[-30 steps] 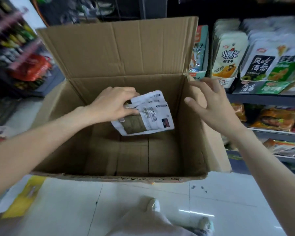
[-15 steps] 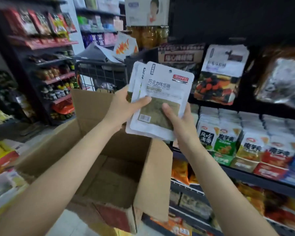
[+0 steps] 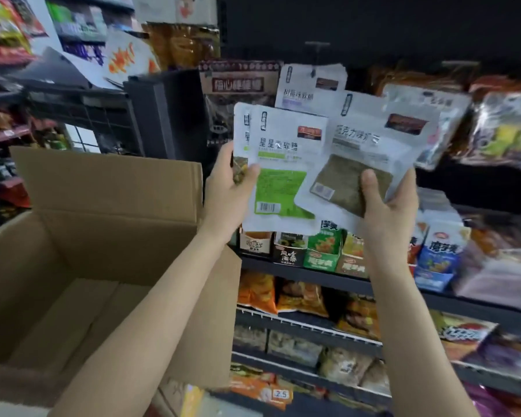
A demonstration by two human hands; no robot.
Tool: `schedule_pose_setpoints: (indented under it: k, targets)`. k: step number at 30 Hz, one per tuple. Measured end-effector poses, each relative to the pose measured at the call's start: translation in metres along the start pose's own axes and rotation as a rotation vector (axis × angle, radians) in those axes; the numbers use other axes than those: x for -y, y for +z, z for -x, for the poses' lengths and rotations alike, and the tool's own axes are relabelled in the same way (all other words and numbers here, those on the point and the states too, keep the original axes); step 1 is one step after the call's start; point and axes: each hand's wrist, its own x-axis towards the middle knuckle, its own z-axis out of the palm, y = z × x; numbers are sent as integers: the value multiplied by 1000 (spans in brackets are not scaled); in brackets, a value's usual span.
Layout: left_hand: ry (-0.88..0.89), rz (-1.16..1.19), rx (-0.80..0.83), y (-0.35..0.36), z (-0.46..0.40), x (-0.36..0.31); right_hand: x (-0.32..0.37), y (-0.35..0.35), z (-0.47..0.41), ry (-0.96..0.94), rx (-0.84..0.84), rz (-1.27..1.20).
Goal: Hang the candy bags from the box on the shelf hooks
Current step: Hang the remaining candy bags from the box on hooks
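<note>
Both hands are raised in front of the snack shelving point(image 3: 358, 284), each holding candy bags.

Left hand point(image 3: 227, 192): thumb curled over the front of a white bag with a green window point(image 3: 283, 182), fingers behind it. At least 1 more white bag point(image 3: 240, 136) sits behind that one, its left edge showing in the same grip. Exact count in this hand: cannot tell.

Right hand point(image 3: 387, 206): thumb pressed on the front of a white bag with a brown window point(image 3: 364, 152), fingers wrapped behind its right edge. This bag tilts to the right, and its lower left corner overlaps the green-window bag.

Both held bags are up at the level of the hanging row, in front of it and not on any hook. Directly behind them, 1 similar white bag point(image 3: 310, 85) hangs from a hook point(image 3: 316, 54) on the dark back panel. To the right, clear bags of mixed sweets point(image 3: 506, 130) hang, blurred.

Cardboard box point(image 3: 82, 266): open, flaps up, lower left of the hands, beside the shelving. The part of its floor in view is bare cardboard.

Below the hands, shelves carry rows of small packets point(image 3: 322, 248) and orange bags point(image 3: 257, 291). A price tag reading 2.5 point(image 3: 280, 394) is near the bottom.
</note>
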Motion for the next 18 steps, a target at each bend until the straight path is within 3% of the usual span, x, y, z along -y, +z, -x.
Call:
schedule_pose_setpoints:
  k: [3, 6, 9, 14, 16, 18]
  targets:
    - [56, -22, -84, 2, -1, 6, 5, -3, 1, -388, -115, 344]
    - [37, 56, -82, 12, 2, -3, -5, 21, 10, -648, 43, 708]
    - [26, 59, -93, 14, 6, -5, -12, 34, 20, -585, 224, 850]
    - [-120, 191, -44, 1, 17, 1, -6, 22, 10, -331, 549, 717]
    - [-117, 213, -40, 0, 18, -2, -4, 21, 1, -303, 582, 699]
    - [-58, 175, -53, -1, 17, -4, -1, 22, -5, -301, 436, 654]
